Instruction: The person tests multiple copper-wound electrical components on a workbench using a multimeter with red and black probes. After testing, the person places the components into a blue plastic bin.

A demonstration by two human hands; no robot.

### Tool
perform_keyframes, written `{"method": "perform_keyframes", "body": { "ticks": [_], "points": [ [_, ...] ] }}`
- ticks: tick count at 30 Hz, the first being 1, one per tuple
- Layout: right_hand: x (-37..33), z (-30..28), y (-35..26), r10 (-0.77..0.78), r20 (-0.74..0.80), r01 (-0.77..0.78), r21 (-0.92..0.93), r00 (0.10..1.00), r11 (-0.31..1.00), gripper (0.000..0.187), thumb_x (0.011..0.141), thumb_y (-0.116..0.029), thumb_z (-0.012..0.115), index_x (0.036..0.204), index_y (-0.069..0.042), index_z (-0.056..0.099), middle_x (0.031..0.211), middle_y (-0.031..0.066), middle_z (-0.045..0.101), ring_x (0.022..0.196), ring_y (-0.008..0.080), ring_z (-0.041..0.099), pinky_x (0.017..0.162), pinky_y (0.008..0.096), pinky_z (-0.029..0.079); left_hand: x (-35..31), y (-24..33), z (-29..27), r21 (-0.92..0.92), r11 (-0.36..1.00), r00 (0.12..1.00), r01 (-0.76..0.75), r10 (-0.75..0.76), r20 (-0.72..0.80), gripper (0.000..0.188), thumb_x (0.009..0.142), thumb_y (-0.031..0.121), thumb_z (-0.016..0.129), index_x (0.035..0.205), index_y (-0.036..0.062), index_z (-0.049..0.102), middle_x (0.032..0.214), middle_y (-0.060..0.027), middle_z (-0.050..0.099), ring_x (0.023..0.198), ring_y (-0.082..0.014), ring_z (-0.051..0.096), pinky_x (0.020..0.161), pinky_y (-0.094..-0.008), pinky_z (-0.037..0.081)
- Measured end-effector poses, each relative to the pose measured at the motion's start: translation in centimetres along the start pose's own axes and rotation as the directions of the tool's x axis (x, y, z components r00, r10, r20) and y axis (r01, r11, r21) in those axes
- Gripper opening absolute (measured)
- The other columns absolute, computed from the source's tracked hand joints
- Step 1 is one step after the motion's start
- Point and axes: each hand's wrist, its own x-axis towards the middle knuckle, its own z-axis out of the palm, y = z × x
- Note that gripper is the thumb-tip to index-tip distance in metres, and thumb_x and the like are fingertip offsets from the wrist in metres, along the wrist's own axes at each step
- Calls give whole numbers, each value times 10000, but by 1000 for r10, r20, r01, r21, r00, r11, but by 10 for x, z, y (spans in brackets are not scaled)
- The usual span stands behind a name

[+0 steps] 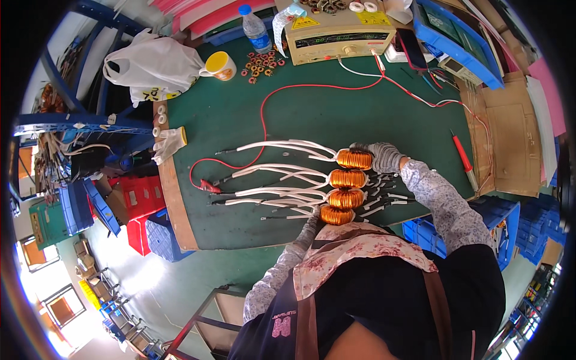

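Observation:
Several copper-wound toroidal coils stand in a row on the green table mat, running away from me. My right hand (387, 157), in a grey glove, is closed at the right end of the farthest coil (354, 159), with its fingers along the coil's back side. My left hand (311, 227) is low at the left of the nearest coil (336, 216), by its white leads; its fingers are mostly hidden. Between these two sit a second coil (348, 179) and a third coil (345, 198). White sleeved leads (282, 168) with dark tips fan out leftward; shorter leads (384, 204) lie at the right.
A beige power supply (339, 45) stands at the back, its red cable (264, 114) curving to a red clip (209, 187) left of the leads. A red-handled tool (462, 153) lies right. Far left are a bottle (257, 33), mug (220, 65), small rings (259, 65) and a glove (170, 144).

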Motion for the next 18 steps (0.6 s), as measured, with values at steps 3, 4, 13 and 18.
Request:
{"method": "perform_keyframes", "body": {
  "ticks": [3,4,13,18],
  "points": [
    [4,-8,9,95,-23,-94,20,995,995,623,625,30,548,1205,-194,513,1055,114,612,970,259,579,802,325,453,20,0,12,-161,984,994,80,-67,82,476,854,420,510,1197,95,455,1157,-108,494,1064,-276,470,866,-435,438],
    [12,-11,21,45,31,-47,56,998,997,628,622,36,547,1205,-195,515,1051,102,616,951,245,585,792,318,458,29,2,17,-204,973,990,107,-86,112,479,855,419,507,1203,94,449,1166,-110,488,1071,-281,466,870,-440,436],
    [94,-116,96,63,173,-68,21,983,997,665,550,60,524,1192,-115,531,846,90,648,679,184,604,528,297,473,124,37,109,-415,906,945,80,64,321,551,874,429,450,1269,61,338,1272,-162,379,1139,-356,410,923,-524,402],
    [104,-161,87,140,182,-115,-144,973,983,567,619,-50,607,1175,-41,497,792,121,639,648,206,608,554,315,480,148,66,145,-405,909,950,99,35,311,584,861,434,466,1265,34,333,1270,-195,379,1137,-360,425,909,-499,437]
  ]
}}
